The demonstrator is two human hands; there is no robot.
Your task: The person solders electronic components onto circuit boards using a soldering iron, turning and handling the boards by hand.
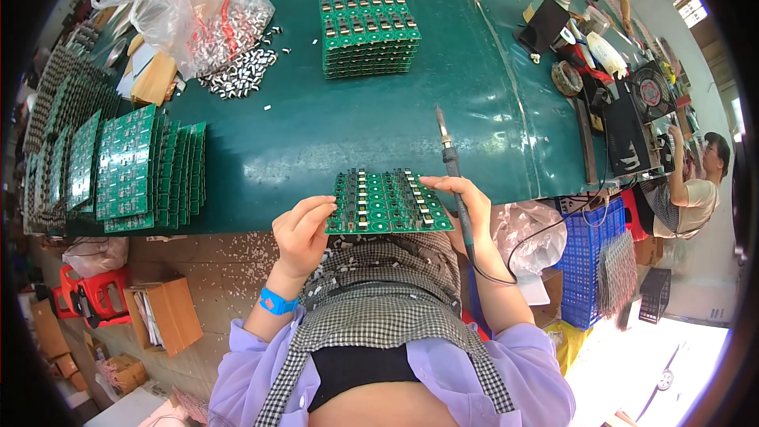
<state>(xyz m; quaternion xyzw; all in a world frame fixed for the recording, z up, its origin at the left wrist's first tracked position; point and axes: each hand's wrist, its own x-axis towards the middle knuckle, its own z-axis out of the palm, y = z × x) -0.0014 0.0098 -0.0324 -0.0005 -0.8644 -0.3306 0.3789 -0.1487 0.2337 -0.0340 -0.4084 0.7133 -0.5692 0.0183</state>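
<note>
The left hand [302,231] and right hand [465,199] hold a green circuit panel [387,202] by its sides at the table [316,134] edge. The right hand also grips a soldering iron [452,170], tip up. Panel stacks [368,34] lie beyond.

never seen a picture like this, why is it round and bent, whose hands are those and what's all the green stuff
There is no machine here. A person wears a wide fisheye camera on the head, looking down, so you see their own two arms coming up from the bottom, and straight edges bend near the rim.

The left hand and the right hand together hold a green circuit board panel at the near edge of a green table. The right hand also grips a soldering iron, tip pointing away, its cord trailing down past the arm.

On the table lie a stack of boards ahead, more boards leaning in rows at the left, and a clear bag with small metal parts spilling beside it. Another person works at the far right.
</note>
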